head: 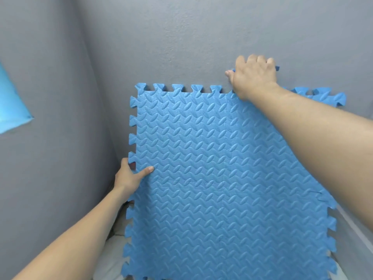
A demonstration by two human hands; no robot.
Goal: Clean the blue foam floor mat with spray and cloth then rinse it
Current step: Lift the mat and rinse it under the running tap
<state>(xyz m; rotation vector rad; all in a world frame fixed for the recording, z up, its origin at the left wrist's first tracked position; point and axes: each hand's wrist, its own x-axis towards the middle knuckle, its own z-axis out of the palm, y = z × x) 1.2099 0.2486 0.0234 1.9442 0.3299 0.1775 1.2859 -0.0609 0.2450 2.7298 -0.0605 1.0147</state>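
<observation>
A blue foam floor mat [222, 178] with a leaf-pattern surface and puzzle-tooth edges stands upright against the grey wall, filling the middle of the view. My left hand [129, 176] grips its left edge about halfway up, thumb on the front face. My right hand [254, 75] clutches the top edge near the right, where the foam bends upward under my fingers. No spray bottle or cloth is visible.
Grey textured walls [181, 37] meet in a corner at the left behind the mat. A light blue sheet-like object [12, 104] hangs on the left wall. A pale floor strip [113, 255] shows below the mat's left edge.
</observation>
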